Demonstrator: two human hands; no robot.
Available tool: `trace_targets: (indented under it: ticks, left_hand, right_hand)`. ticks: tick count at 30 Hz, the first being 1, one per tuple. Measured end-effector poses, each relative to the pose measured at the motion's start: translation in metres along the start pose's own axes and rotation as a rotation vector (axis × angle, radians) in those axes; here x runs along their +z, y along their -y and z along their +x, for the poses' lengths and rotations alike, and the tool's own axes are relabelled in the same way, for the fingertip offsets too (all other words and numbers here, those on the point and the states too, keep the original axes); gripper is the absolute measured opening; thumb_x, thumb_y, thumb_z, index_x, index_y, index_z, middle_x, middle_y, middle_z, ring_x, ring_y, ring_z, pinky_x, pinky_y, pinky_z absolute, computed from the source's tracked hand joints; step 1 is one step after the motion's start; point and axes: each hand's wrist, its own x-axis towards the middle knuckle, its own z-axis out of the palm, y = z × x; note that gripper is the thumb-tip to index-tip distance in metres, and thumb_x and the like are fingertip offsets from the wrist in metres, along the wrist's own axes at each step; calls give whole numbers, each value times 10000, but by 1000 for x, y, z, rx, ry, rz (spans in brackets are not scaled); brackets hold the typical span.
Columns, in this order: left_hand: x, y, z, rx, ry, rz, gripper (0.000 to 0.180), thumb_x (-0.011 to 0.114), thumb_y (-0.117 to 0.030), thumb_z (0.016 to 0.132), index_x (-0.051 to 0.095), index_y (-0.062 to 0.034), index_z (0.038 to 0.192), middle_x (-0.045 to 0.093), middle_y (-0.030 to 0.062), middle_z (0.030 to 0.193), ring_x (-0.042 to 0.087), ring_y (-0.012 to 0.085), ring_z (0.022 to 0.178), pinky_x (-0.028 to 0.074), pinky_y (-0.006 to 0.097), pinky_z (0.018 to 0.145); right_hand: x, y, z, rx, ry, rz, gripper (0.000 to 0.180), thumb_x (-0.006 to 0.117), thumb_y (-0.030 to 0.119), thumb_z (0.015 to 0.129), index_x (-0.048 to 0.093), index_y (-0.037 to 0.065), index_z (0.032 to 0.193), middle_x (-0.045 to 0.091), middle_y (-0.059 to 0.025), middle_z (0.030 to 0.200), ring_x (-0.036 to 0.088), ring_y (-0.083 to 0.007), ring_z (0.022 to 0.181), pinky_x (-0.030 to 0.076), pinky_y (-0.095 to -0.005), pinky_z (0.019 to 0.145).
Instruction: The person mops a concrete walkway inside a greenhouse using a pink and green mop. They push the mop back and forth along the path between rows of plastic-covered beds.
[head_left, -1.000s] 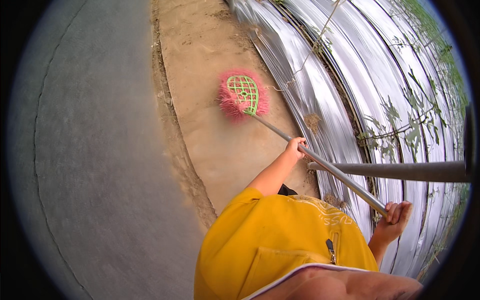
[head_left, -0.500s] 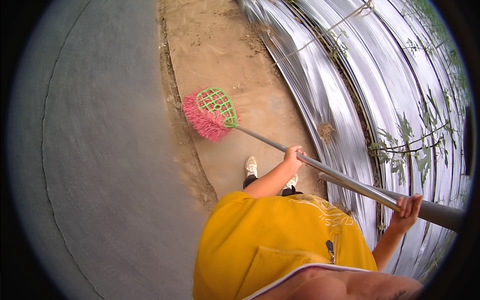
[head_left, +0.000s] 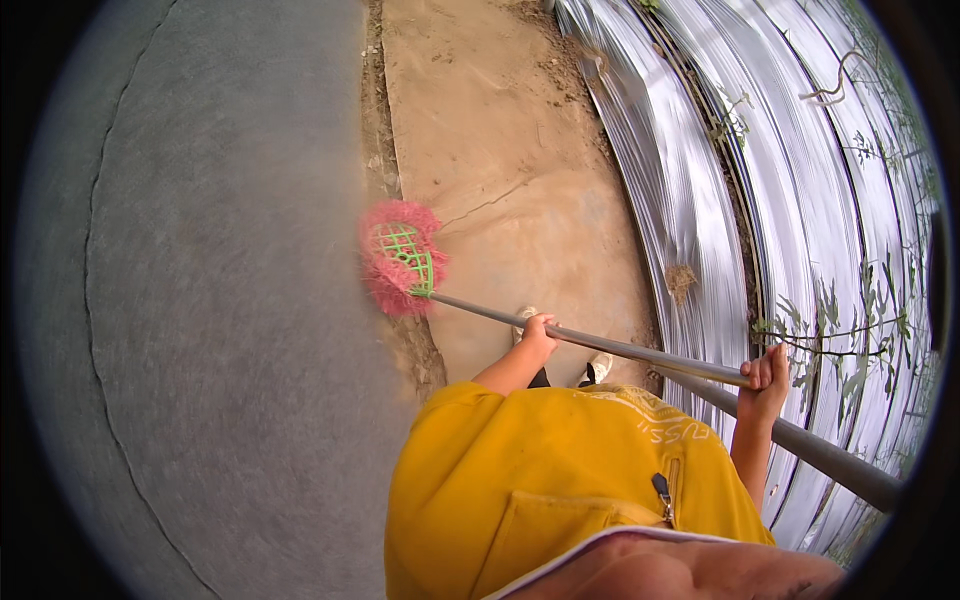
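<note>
A long-handled brush (head_left: 640, 351) slants across in front of me, its grey metal pole running from upper body height on the right down to the left. Its head (head_left: 405, 258) has a green plastic lattice ringed by shaggy pink bristles, slightly blurred. It is over the seam between the brown path and the grey strip; whether it touches the ground I cannot tell. My left hand (head_left: 538, 332) is wrapped round the pole about midway. Farther right, my right hand (head_left: 766, 372) grips it near the upper end.
A thick grey pipe (head_left: 820, 452) passes beneath the pole at right. Silvery plastic sheeting (head_left: 640, 180) covers rows along the right, with leafy stems (head_left: 840, 330) over it. The dusty path (head_left: 520, 220) borders a smooth grey surface (head_left: 230, 280) on the left.
The brush head has swung left and nearer to me, from over the path to the seam. Both hands have shifted left with the pole, and the view has moved too.
</note>
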Motion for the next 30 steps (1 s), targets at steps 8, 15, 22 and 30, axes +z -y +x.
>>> trace_targets:
  ticks: [8,15,22,30]
  left_hand:
    - [52,52,-73,-159,342,-28,144,576,-15,707,454,-81,671,447,43,588,470,186,590,471,352,664]
    - [-7,35,-22,-115,119,-10,152,587,-10,700,453,-83,701,457,35,641,485,194,625,482,371,733]
    - [-6,51,-46,-94,-68,-79,140,550,6,721,439,-78,740,422,31,647,476,176,651,472,363,729]
    - [5,70,-51,-189,192,31,156,569,-8,713,424,-62,731,442,52,646,482,214,618,485,408,749]
  right_hand:
    - [-27,106,-19,-398,430,34,281,357,252,936,511,72,785,226,69,406,208,-28,331,317,-191,422]
    - [-2,27,-2,-177,81,-80,237,497,278,871,514,80,743,255,66,440,247,-45,370,337,-222,463]
    - [-67,46,22,-97,101,131,239,436,276,908,530,83,801,228,74,437,229,-33,363,292,-211,454]
    - [-29,73,-4,-222,-15,-48,233,482,266,881,521,84,740,256,68,419,256,-34,343,335,-220,431]
